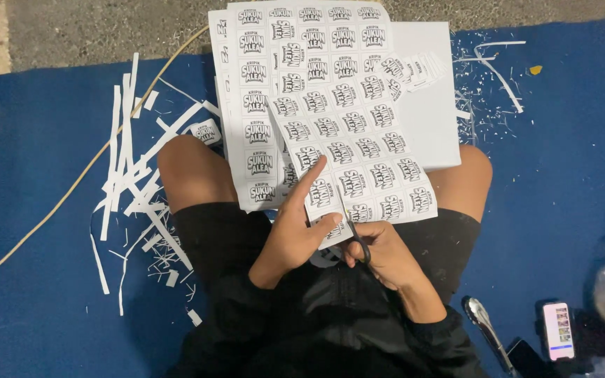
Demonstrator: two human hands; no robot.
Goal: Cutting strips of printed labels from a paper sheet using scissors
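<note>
My left hand [295, 231] holds the near edge of a white printed label sheet [348, 136], index finger stretched up along it. My right hand [379, 252] grips black-handled scissors [360, 246], whose blades are hidden under the sheet's bottom edge. The sheet carries rows of black-and-white labels and rests over my bare knees, partly cut into strips. More label sheets [253, 105] lie beneath it, spread toward the left.
A white box [432, 105] sits under the sheets with a small stack of cut labels [414, 68] on it. Paper strips [138, 168] litter the blue mat [36, 175] at left. A phone [559, 330] and a metal object [484, 325] lie at right. A cord [71, 189] crosses the mat.
</note>
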